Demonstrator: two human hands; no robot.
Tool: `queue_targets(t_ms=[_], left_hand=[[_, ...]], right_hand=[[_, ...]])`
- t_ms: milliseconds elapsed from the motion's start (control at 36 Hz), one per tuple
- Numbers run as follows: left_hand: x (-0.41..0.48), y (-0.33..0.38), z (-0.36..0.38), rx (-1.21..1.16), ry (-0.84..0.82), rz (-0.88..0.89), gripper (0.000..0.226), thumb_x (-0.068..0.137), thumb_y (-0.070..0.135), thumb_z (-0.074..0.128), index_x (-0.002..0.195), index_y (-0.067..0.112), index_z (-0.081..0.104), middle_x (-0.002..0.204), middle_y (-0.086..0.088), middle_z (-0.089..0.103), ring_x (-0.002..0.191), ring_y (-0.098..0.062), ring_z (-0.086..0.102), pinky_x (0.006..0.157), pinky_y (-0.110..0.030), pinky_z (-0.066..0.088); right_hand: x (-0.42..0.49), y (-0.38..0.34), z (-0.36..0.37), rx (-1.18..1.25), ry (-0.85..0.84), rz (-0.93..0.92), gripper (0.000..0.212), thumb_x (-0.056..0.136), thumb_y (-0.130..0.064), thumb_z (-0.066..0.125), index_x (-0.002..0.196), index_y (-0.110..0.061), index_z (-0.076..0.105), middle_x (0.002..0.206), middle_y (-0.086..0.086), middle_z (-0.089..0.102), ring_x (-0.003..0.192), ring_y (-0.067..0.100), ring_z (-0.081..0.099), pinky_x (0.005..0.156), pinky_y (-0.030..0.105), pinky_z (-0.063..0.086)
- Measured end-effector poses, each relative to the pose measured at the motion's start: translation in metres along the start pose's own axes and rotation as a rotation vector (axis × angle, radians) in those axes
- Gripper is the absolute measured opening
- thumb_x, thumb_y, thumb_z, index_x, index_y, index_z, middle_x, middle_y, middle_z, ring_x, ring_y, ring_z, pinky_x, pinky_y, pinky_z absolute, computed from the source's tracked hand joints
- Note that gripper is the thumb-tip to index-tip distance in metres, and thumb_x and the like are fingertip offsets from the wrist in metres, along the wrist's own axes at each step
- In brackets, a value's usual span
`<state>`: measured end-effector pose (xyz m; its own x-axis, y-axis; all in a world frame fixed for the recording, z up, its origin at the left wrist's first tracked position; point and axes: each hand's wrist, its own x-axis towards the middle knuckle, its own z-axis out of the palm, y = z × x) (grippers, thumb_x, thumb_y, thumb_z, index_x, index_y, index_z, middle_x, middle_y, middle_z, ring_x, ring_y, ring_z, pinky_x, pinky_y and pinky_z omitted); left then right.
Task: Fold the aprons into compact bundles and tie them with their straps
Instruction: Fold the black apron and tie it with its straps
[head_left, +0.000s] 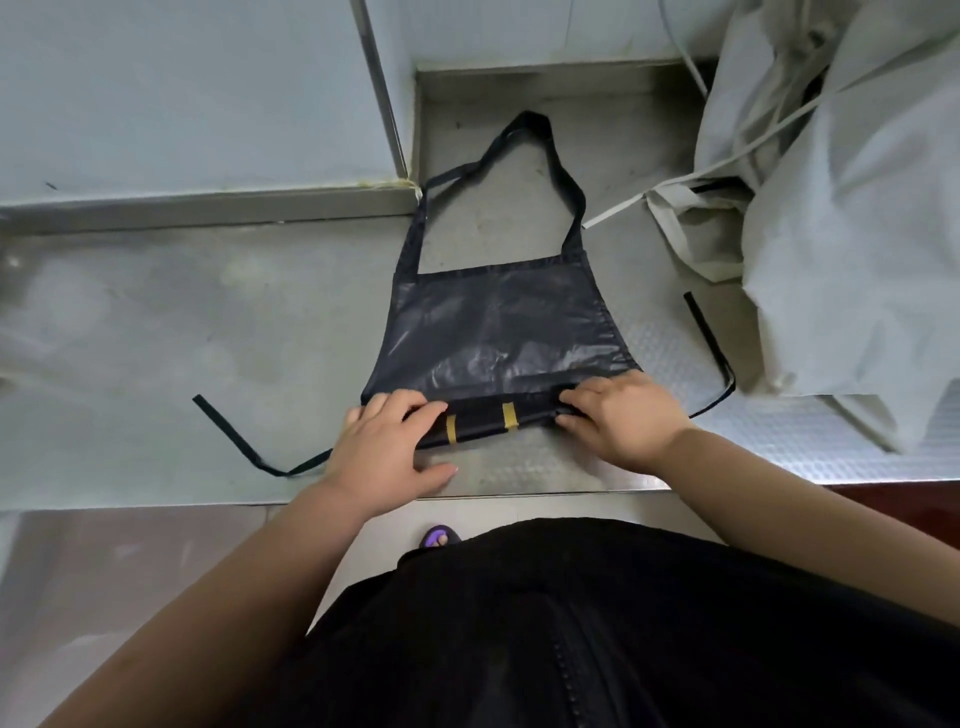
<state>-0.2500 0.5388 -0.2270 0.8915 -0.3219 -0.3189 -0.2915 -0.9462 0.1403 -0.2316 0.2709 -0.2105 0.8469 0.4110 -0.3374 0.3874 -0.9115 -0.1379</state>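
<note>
This apron (493, 322) looks thin, slick and limp, best held by the folded hem (483, 422) between my hands: left hand (387, 441) pressing flat, right hand (621, 415) pinching it.

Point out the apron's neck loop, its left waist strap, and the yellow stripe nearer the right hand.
neck loop (531, 122), head view, on its far top bend.
left waist strap (233, 434), head view, middle of its loose end.
yellow stripe (509, 415), head view, centre of the stripe on the folded edge.
</note>
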Motion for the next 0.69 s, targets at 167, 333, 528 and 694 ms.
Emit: queue_targets(t_ms=[167, 333, 528, 694], left_hand=[[0.02, -0.024, -0.029, -0.278, -0.073, -0.005, 0.025, 0.092, 0.033, 0.055, 0.116, 0.028, 0.061, 0.086, 0.01, 0.057, 0.083, -0.016, 0.056, 0.072, -0.025, 0.04], [0.037, -0.04, -0.034, -0.44, -0.167, -0.169, 0.029, 0.098, 0.038, 0.043, 0.114, 0.019, 0.057, 0.098, -0.002, 0.064, 0.092, -0.022, 0.057, 0.076, -0.03, 0.041], [0.038, -0.016, -0.026, 0.146, 0.126, -0.17, 0.047, 0.096, 0.02, 0.04, 0.142, 0.028, 0.033, 0.142, 0.0, 0.038, 0.13, -0.023, 0.032, 0.106, -0.041, 0.018], [0.037, 0.009, -0.01, -0.074, -0.049, -0.112, 0.054, 0.101, 0.033, 0.028, 0.151, 0.024, 0.01, 0.159, 0.003, 0.006, 0.145, -0.017, 0.003, 0.116, -0.034, 0.006]], right_hand=[[0.016, 0.014, -0.022, 0.126, -0.149, 0.111, 0.019, 0.091, -0.036, 0.046, 0.103, -0.023, 0.055, 0.103, 0.003, 0.063, 0.088, 0.024, 0.055, 0.073, 0.032, 0.046], [0.033, 0.016, -0.038, 0.091, -0.145, 0.251, 0.028, 0.09, -0.023, 0.043, 0.118, -0.022, 0.044, 0.102, 0.006, 0.059, 0.092, 0.03, 0.054, 0.074, 0.032, 0.037], [0.047, 0.019, -0.03, -0.248, -0.077, 0.254, 0.054, 0.095, -0.018, 0.045, 0.143, -0.031, 0.025, 0.144, 0.007, 0.035, 0.132, 0.03, 0.032, 0.112, 0.048, 0.014], [0.039, 0.021, -0.008, -0.041, -0.152, 0.119, 0.054, 0.099, -0.033, 0.028, 0.151, -0.026, 0.015, 0.158, 0.003, 0.009, 0.145, 0.021, 0.011, 0.117, 0.034, -0.001]])
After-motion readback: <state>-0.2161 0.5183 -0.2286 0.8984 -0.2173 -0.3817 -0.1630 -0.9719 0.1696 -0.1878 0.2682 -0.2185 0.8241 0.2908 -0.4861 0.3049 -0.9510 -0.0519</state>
